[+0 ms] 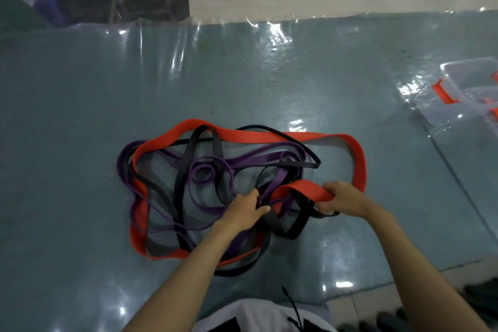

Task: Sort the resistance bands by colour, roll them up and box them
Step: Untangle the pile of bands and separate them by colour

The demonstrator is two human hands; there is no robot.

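- The right hand (340, 199) grasps a fold of the red band (250, 136).
- The left hand (246, 209) pinches purple strands (258, 155) mid-tangle.
- One wide red band, plus purple and black bands (194, 148) too knotted to count, lie centre frame on a grey mat (80, 116).
- A clear box (469, 89) with orange latches sits at the right edge.

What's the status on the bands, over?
Right hand grips red band; left hand pinches purple band. Black bands tangled through. Box waiting.
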